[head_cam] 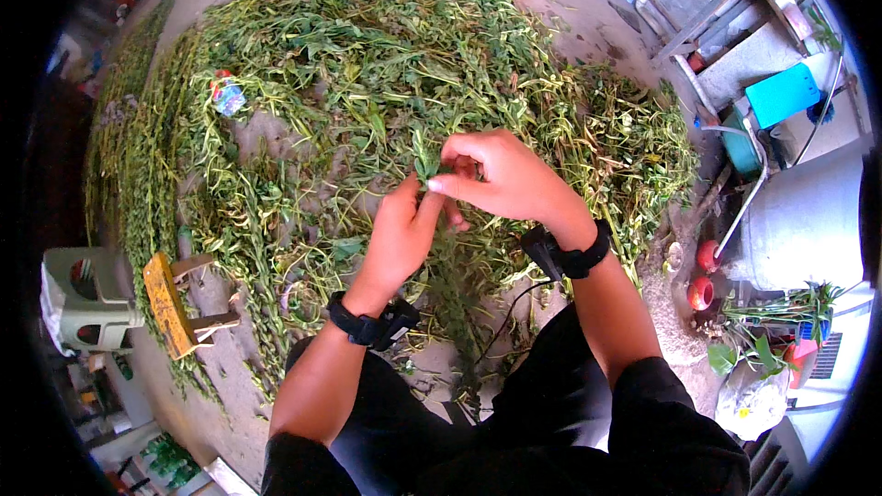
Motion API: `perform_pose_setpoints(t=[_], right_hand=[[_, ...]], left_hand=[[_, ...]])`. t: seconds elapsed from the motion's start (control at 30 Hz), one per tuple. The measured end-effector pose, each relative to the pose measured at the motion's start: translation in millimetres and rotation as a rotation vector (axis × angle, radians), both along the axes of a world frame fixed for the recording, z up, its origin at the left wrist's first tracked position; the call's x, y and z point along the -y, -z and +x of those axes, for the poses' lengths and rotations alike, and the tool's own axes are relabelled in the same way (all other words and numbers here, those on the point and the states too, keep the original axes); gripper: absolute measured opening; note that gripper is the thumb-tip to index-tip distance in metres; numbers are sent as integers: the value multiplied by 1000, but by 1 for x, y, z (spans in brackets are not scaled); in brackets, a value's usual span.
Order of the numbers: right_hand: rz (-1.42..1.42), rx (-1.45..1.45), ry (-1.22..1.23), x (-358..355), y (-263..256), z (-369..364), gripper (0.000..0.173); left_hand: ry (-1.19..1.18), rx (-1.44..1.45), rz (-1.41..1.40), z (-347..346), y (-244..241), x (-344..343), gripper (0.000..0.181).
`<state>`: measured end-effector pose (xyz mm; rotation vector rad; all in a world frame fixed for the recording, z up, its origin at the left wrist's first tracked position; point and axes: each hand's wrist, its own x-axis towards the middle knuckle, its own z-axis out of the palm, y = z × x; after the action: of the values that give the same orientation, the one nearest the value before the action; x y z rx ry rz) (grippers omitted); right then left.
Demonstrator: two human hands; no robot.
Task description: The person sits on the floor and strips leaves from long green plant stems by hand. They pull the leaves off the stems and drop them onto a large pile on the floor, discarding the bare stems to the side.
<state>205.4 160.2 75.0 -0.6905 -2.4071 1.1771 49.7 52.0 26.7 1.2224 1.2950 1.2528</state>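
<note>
A leafy green plant stalk [451, 289] hangs between my knees, its lower part dim and blurred. Its leafy tip [424, 157] sticks up above my fingers. My left hand [398, 238] is closed around the stalk just under that tip. From the right, my right hand [510, 176] meets it, thumb and index finger pinching the leaves at the top; its other fingers curl behind. Both wrists carry black strapped devices. Beneath and beyond my hands, a wide heap of cut green leaves and stems [386, 62] covers the floor.
Long leafy stalks [148, 131] lie along the left. A small yellow wooden stool [169, 304] and a pale plastic stool [96, 296] stand at left. On the right are a large whitish container [806, 220], a blue plastic object [782, 95] and red round pots [701, 293]. A crumpled plastic wrapper [229, 98] lies on the heap.
</note>
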Motion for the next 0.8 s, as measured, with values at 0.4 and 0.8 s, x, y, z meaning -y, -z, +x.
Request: perform_pose_setpoints(t=[0.4, 0.8], right_hand=[[60, -40, 11, -2, 17, -2, 17], [115, 271, -71, 5, 35, 7, 21]], left_hand=[[-88, 21, -35, -13, 8, -8, 15], [-277, 255, -254, -29, 5, -12, 18]])
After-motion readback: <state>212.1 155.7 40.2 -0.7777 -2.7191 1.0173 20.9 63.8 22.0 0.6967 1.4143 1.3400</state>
